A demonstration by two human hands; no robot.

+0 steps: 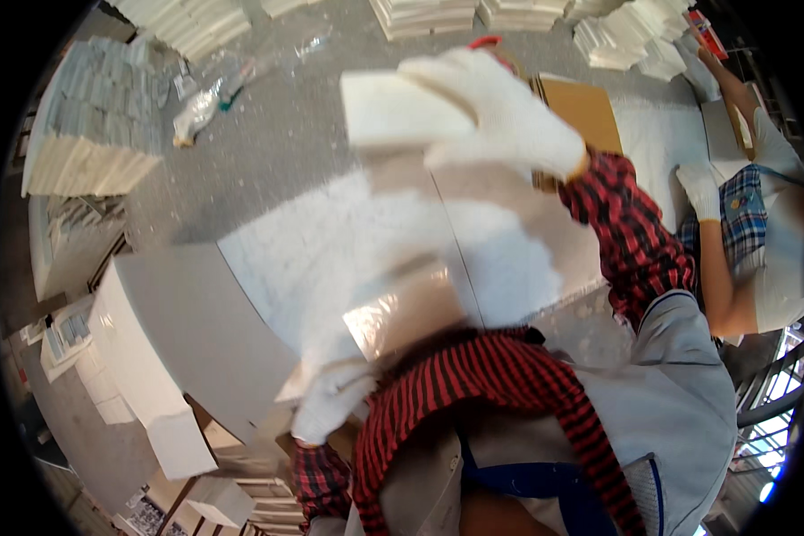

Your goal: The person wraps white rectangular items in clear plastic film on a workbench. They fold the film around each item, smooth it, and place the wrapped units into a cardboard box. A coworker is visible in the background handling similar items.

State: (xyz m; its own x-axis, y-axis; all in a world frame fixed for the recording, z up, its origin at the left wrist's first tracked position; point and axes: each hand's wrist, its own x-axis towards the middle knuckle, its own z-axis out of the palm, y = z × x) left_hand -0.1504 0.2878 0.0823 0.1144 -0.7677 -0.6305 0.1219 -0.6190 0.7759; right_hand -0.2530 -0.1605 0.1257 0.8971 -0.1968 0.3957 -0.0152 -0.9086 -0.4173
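My right hand (509, 116), in a white knit glove, is raised over the far side of the white work surface (304, 232). Its fingers are closed on a flat white rectangular block (397, 107), which motion blurs. Low and close to my body is my gloved left hand (335, 402), its fingers blurred and partly hidden. It is nearest to a flat tan packet (411, 308) with a shiny clear film at one end, lying on the surface's near edge. Whether the left hand grips anything does not show.
A large open white carton (179, 330) stands at the left. Stacks of white pieces (94, 116) rise on the floor beyond. Brown cardboard (581, 112) lies behind my right hand. At the right, a co-worker's gloved hand (701, 192) is close by. Plastic scraps (210, 103) litter the floor.
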